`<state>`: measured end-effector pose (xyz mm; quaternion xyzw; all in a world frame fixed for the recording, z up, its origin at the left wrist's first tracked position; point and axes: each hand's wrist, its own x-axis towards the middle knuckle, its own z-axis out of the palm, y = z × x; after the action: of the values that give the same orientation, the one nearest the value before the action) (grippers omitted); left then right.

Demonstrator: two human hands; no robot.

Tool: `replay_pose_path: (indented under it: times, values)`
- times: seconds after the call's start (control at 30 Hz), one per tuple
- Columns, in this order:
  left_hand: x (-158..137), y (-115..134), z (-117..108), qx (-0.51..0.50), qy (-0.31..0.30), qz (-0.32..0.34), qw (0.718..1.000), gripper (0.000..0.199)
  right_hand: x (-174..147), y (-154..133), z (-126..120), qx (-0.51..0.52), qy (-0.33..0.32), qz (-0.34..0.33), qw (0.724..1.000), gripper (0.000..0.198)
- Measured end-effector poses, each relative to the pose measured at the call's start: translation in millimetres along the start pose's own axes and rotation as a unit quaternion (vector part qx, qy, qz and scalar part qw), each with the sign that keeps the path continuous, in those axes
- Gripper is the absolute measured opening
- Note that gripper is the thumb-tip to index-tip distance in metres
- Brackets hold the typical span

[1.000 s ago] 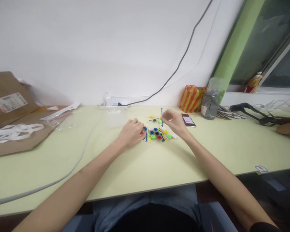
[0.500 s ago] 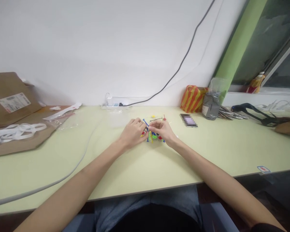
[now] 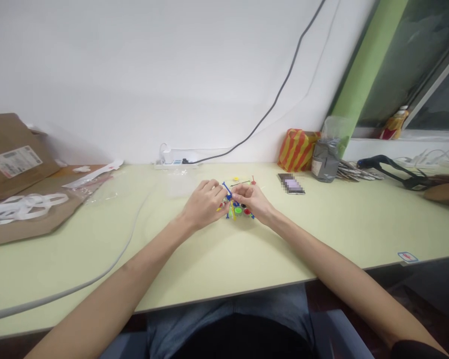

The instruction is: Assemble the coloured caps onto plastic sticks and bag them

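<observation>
My left hand (image 3: 205, 204) and my right hand (image 3: 255, 203) meet above a small heap of coloured plastic pieces (image 3: 238, 211) on the table. A small blue plastic piece (image 3: 227, 189) with a long thin arm sticks up between my fingertips. Thumb and forefinger of my right hand pinch at its lower part. My left fingers are curled against it from the other side, and partly hide it. Just beyond the hands lie a thin dark rod (image 3: 240, 184), a red piece (image 3: 253, 181) and a yellow piece (image 3: 236, 179).
A phone (image 3: 292, 184) lies to the right, before a striped bag (image 3: 298, 149) and a grey pouch (image 3: 325, 162). Along the wall is a power strip (image 3: 172, 164), near a clear plastic bag (image 3: 181, 183). Brown paper packaging (image 3: 18, 154) and a white cable (image 3: 108, 267) occupy the left.
The blue piece has turned slightly, and more of its middle shows between my fingertips. My hands stay together in the same place; the view has shifted a little.
</observation>
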<state>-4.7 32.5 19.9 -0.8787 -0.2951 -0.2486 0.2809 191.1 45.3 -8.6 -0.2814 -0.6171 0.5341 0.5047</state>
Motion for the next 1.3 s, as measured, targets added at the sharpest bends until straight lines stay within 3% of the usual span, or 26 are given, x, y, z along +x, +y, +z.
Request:
replay_pose_path:
  times: [0.33, 0.57, 0.7, 0.97, 1.13, 1.3]
  values:
    - [-4.4, -1.6, 7.3, -0.082, 0.024, -0.003, 0.996, 0.016, -0.7, -6.7, -4.5, -0.023, -0.030, -0.001, 0.999, 0.039]
    - [1.3, 2.8, -4.9, -0.034, 0.013, 0.071, 0.997, 0.019, -1.5, -11.7, -17.8, -0.036, -0.104, 0.046, 0.993, 0.043]
    - [1.2, 3.7, -6.5, -0.006, -0.017, 0.079, 0.997, 0.021, -4.1, -17.9, -15.2, -0.056, -0.106, 0.037, 0.992, 0.043]
    - [-1.2, 6.8, -2.2, -0.036, -0.039, 0.061, 0.997, 0.015, -0.2, -10.3, -8.5, -0.104, -0.096, -0.009, 0.990, 0.044]
    - [0.8, 13.3, -3.2, -0.094, -0.003, 0.001, 0.996, 0.010, -1.5, -19.2, -5.9, -0.107, -0.119, -0.055, 0.986, 0.042]
    - [1.0, 6.4, -6.7, -0.096, 0.028, -0.034, 0.994, 0.008, -3.4, -30.2, -2.0, -0.142, -0.071, -0.104, 0.982, 0.033]
